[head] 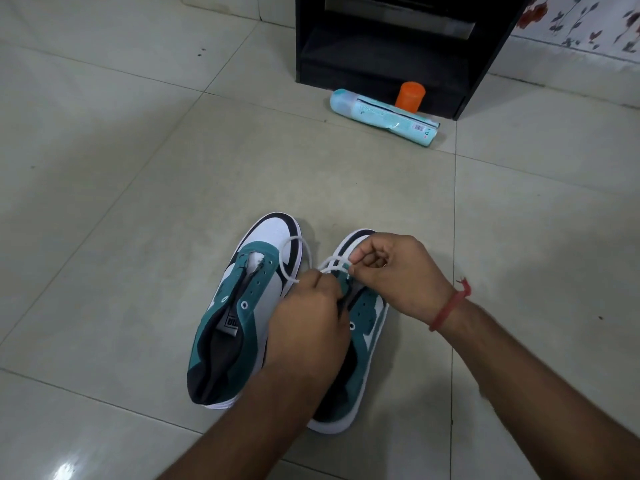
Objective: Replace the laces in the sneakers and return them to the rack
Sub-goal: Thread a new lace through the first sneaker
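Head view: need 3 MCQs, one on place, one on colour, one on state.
1. Where does the orange-capped spray bottle lie?
A. on the floor in front of the black rack
B. inside the rack
C. between the sneakers

2. What colour is the lace?
A. black
B. white
C. orange

3. What state is the left-hand sneaker in?
A. fully laced
B. no lace through its visible eyelets
C. lying on its side

Key:
1 A, the bottle lies on its side on the tiles against the rack's base.
2 B, the loops pinched by the left hand and right hand over the right-hand sneaker are white.
3 B, its visible eyelets are bare and the tongue is exposed.
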